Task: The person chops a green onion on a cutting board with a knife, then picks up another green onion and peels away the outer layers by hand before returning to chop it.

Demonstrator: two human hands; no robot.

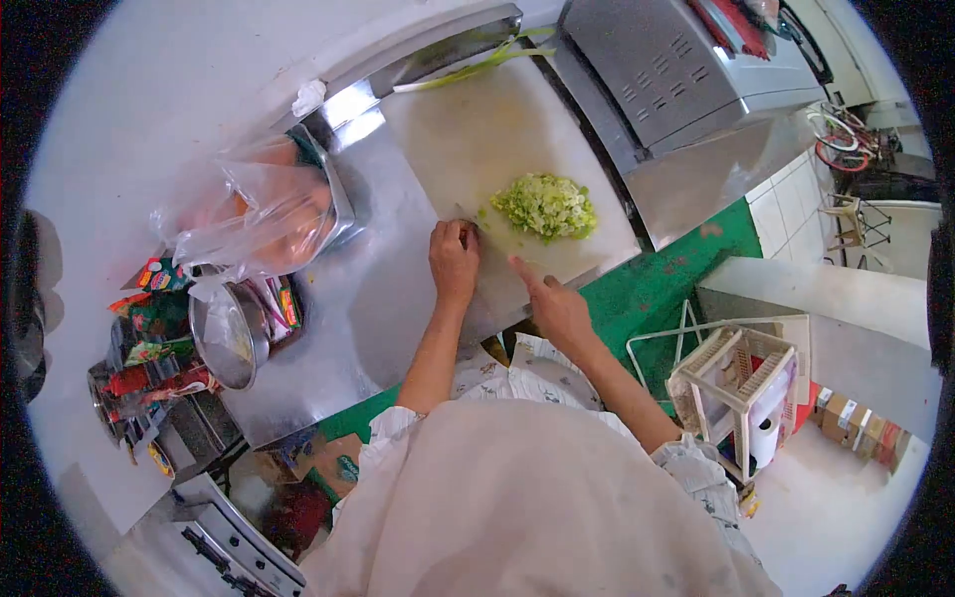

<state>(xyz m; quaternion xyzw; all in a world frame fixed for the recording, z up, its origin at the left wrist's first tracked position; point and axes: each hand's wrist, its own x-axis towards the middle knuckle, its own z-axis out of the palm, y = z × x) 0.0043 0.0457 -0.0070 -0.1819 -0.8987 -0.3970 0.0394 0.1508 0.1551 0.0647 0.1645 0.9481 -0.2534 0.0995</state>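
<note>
On the white cutting board (448, 129) lies a heap of finely chopped green onion (545, 207), with a few loose bits to its left. My right hand (559, 310), at the board's near edge, is closed with the index finger stretched forward along a thin knife, its handle hidden in the palm. My left hand (456, 261) is closed at the board's left near corner, its fingertips pinched at the far end of the blade. The knife tip (459, 211) shows just past those fingers. Long green onion stalks (473, 72) rest along the board's far edge.
Left on the steel counter (343, 328) are a plastic bag (264, 214) of orange-brown contents, a metal bowl (229, 335) and several colourful packets. A grey metal appliance (667, 80) stands beyond the board's right side. A cream plastic rack (736, 378) stands on the right.
</note>
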